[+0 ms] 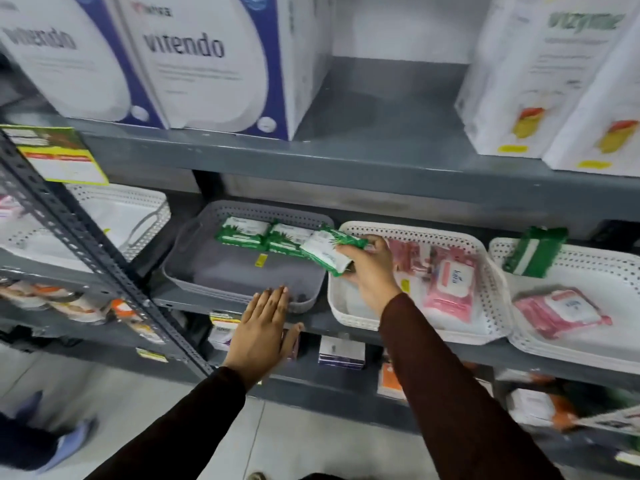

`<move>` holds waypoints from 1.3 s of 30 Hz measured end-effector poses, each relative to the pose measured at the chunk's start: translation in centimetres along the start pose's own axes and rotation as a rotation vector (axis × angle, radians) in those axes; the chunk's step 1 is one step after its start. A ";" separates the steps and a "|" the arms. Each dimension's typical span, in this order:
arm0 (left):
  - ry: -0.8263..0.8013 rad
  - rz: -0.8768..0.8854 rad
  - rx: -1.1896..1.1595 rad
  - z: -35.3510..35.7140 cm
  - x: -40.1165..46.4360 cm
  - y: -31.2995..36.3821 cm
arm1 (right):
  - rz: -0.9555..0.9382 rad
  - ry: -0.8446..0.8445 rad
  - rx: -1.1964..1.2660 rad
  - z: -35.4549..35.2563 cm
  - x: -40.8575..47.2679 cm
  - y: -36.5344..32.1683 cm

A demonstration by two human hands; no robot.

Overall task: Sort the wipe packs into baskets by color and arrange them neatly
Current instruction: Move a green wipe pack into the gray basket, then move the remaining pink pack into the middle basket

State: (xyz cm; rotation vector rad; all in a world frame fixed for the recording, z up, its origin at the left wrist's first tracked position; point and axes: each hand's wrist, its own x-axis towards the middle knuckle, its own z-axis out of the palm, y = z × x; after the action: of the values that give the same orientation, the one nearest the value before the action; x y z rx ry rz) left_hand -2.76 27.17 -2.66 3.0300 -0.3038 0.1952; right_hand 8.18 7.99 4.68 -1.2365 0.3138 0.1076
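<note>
My right hand (369, 268) grips a green wipe pack (327, 249), held tilted over the right rim of the grey basket (194, 271). Two green packs (244, 230) lie side by side at the back of that basket. My left hand (263, 327) is flat with fingers together, its fingertips at the grey basket's front rim, holding nothing. The middle white basket (353, 313) holds several pink packs (450, 282). In the right white basket (568, 344) a pink pack (561, 313) lies flat and a green pack (533, 251) leans on the back rim.
Another white basket (138, 209) sits at the far left behind a slanted metal upright (86, 244). Large white boxes (194, 64) fill the shelf above. Small boxed goods (341, 351) stand on the shelf below. A person's shoe (69, 441) shows on the floor at lower left.
</note>
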 end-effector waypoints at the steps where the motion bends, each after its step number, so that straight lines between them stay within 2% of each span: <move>1: 0.008 -0.011 -0.003 -0.1 -0.2 -1.1 | 0.002 0.022 0.004 2.1 0.2 0.8; 4: 0.015 -0.019 -0.015 -0.3 -0.8 -4.0 | 0.008 0.145 -0.024 7.3 0.9 3.2; 6: 0.014 -0.009 -0.026 -0.5 -1.1 -5.2 | -0.072 0.221 -0.242 9.2 1.5 4.5; 8: 0.010 0.003 -0.037 -0.7 -1.2 -5.8 | -0.165 0.149 -0.661 10.1 1.8 5.5; 10: 0.012 0.001 -0.048 -0.8 -1.3 -6.0 | -0.169 0.012 -0.995 10.4 2.2 6.4; 14: 0.016 -0.041 -0.092 -0.7 -1.2 -5.4 | -0.172 -0.161 -1.280 10.2 1.8 6.5; 16: 0.020 -0.034 -0.107 -0.7 -0.9 -4.6 | -0.160 -0.222 -1.298 9.7 1.4 5.9; 19: 0.045 0.008 -0.126 -0.7 -0.4 -2.1 | -0.210 -0.214 -1.164 8.3 0.4 4.0; 24: 0.059 0.064 -0.175 0.1 1.1 4.5 | -0.450 -0.048 -0.901 0.9 -1.0 0.1; 27: 0.046 0.161 -0.195 0.9 2.4 8.7 | -0.465 0.108 -0.852 -6.1 -1.2 -2.0; 30: 0.000 0.222 -0.178 1.8 4.0 13.3 | -0.409 0.324 -0.836 -14.2 -0.9 -4.1; 34: -0.028 0.255 -0.140 2.7 5.3 17.0 | -0.299 0.527 -0.946 -23.3 -0.2 -5.4; 37: -0.029 0.274 -0.139 2.9 5.9 20.3 | 0.002 0.629 -1.155 -29.4 1.0 -6.5; 39: -0.029 0.277 -0.135 3.1 6.1 22.2 | 0.202 0.616 -1.226 -32.0 1.6 -7.3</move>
State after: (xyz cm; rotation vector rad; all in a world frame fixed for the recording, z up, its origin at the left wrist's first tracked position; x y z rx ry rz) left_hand -0.93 3.97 -3.24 2.8494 -0.7089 0.1435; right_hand 5.84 -24.64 1.51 -2.4502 0.9979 0.0879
